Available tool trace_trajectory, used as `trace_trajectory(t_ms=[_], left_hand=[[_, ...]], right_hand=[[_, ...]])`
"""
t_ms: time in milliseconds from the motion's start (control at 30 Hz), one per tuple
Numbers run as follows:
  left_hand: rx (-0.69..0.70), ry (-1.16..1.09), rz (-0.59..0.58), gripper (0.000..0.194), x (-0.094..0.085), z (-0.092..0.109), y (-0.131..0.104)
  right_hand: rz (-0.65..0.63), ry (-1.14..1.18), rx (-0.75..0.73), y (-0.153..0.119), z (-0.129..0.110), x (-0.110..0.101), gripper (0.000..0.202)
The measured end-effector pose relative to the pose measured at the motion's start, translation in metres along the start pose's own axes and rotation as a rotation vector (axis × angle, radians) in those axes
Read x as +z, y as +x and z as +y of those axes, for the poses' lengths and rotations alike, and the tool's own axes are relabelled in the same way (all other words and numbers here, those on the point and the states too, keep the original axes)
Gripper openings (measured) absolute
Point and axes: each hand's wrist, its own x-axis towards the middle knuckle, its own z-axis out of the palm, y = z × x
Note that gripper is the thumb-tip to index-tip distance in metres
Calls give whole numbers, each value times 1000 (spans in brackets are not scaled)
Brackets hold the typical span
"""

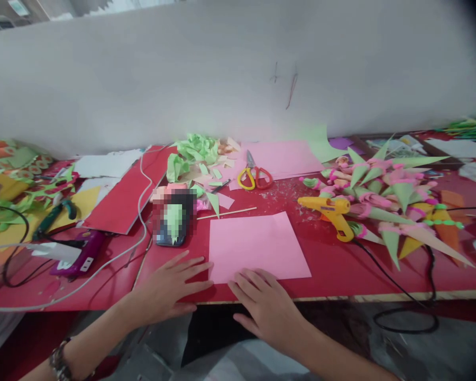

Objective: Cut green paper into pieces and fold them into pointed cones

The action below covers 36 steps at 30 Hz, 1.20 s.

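A sheet of pink paper (257, 246) lies flat on the red table, close to its front edge. My left hand (173, 284) rests on the table with fingers spread, the fingertips at the paper's left edge. Over the near edge of the sheet lies my right hand (262, 301), its fingers stretched out and touching the paper. Neither hand holds anything. Just beyond the sheet is a thin wooden stick (227, 213). To the left of it sits a pixelated dark phone (186, 214) with a light green paper piece on top.
Scissors (255, 172) with yellow and red handles lie behind the sheet. To the right are a yellow glue gun (331, 211) with a black cord and a pile of pink and green paper flowers (392, 185). At left are a purple power strip (81, 256), a white cable (143, 211) and pliers (53, 217).
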Motion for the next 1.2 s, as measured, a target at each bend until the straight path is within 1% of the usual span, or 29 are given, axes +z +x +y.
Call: trace_trajectory(t_ms=[100,233,400,567,667,800,933,1000,1067,1133,1167,1200], left_hand=[[9,13,8,41,-2,-1,0],[20,15,19,42,-2,-1,1],[19,1,23,46,0,0,0],[20,1,24,49,0,0,-1],[24,12,-2,49,1,-1,-2],[14,3,-27,48,-1,-3,-3],[18,-35,-29,56,-5,0,-3],[-19,-43,-16,57,-4,6,-1],[-93,-40,29,50,-2,15,3],[-191,-43,92,40,3,26,10],[-238,-50,117,38,5,32,14],[-285,-57,137,41,7,38,19]], right_hand=[[5,50,38,-8,4,-9,41],[8,69,133,-18,15,-23,33],[44,58,214,-33,30,-39,25],[62,33,301,-49,43,-44,25],[57,-7,339,-58,51,-47,24],[44,-82,355,-73,62,-52,24],[58,-161,371,-86,74,-59,25],[93,-206,383,-88,77,-61,23],[174,-222,392,-82,75,-60,22],[256,-190,379,-69,66,-54,21],[255,-166,350,-61,59,-50,24],[210,-134,298,-53,52,-44,31]])
